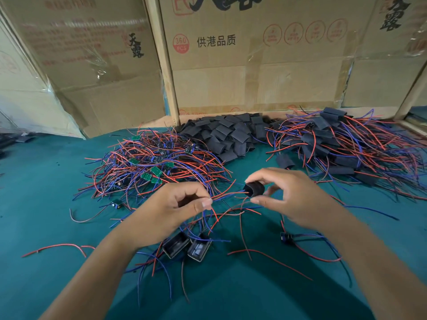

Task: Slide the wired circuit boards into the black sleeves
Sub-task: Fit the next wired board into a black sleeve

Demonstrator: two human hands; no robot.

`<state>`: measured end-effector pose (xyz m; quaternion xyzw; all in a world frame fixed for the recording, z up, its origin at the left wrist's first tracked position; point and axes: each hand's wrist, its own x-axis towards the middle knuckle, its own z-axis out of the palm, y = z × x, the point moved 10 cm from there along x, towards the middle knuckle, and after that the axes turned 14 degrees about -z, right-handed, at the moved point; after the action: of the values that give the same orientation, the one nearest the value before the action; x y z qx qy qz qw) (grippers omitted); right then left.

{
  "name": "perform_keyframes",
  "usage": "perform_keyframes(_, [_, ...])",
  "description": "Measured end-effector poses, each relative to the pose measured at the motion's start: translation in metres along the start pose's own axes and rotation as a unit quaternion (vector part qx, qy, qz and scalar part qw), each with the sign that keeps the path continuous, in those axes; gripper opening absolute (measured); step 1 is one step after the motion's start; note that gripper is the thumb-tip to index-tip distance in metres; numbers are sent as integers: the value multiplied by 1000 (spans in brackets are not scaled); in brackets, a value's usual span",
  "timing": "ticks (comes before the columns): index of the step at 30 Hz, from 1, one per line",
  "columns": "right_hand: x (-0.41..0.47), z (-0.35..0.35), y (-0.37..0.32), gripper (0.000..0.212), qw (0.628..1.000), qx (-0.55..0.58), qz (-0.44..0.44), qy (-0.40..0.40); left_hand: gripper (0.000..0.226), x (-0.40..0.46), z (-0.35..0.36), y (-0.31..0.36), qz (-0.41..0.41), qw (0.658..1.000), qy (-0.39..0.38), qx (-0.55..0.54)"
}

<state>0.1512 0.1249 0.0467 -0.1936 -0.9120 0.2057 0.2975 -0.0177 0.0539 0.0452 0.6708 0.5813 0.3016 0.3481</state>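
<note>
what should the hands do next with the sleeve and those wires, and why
Probably bring the left hand rightward to feed its pinched wire ends into the black sleeve. The right hand pinches that sleeve with its open mouth facing the wires, whose tips sit just at the opening, not yet through.

Teal table (41,204) w/ wired boards heap (150,165), black sleeves pile (226,135), sleeved boards heap (342,148)

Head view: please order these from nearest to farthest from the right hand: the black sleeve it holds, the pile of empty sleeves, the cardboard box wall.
1. Black sleeve, pinched in the right hand.
2. Pile of empty sleeves, beyond it, centre.
3. Cardboard box wall, at the back.
</note>
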Motion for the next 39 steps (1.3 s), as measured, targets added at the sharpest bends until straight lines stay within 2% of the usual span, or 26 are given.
perform_keyframes(5, [2, 6, 2, 28, 999, -35, 12, -3, 28, 1, 2, -3, 3, 1000, -7, 16])
perform_keyframes(11, [1, 7, -1, 31, 1000, 6, 6, -1, 23, 2, 3, -5, 2, 1000, -16, 16])
perform_keyframes(18, [2, 10, -6, 31, 1000, 15, -2, -14, 24, 3, 1, -4, -5, 1000, 7, -1])
perform_keyframes(21, [3, 12, -10, 30, 1000, -16, -16, -20, 25, 4, 0, -4, -3, 999, 24, 23])
perform_keyframes(24, [6, 23, -24, 31, 993, -104, -51, -35, 22, 6, 10, -5, -11, 999, 24, 32])
perform_keyframes(26, [8, 39, -32, 32, 984, -155, -71, -58, 19, 7, 20, -4, -9, 999, 10, 51])
perform_keyframes(28, [8, 50, -31, 33, 984, -153, -57, -72, 10, 5, 18, -6, -6, 997, -10, 78])
perform_keyframes(31, [6, 53, -26, 32, 990, -117, -38, -68, 32, -3, -14, -34, -57, 985, -26, 158])
perform_keyframes(33, [5, 54, -24, 30, 991, -108, -36, -70, 35, -10, -33, -56, -111, 973, -40, 197])
perform_keyframes(36, [4, 57, -24, 29, 991, -102, -34, -76, 27, -10, -35, -69, -136, 966, -49, 216])
perform_keyframes(39, [4, 58, -25, 27, 993, -88, -30, -78, 13, -6, -27, -65, -118, 966, -59, 222])
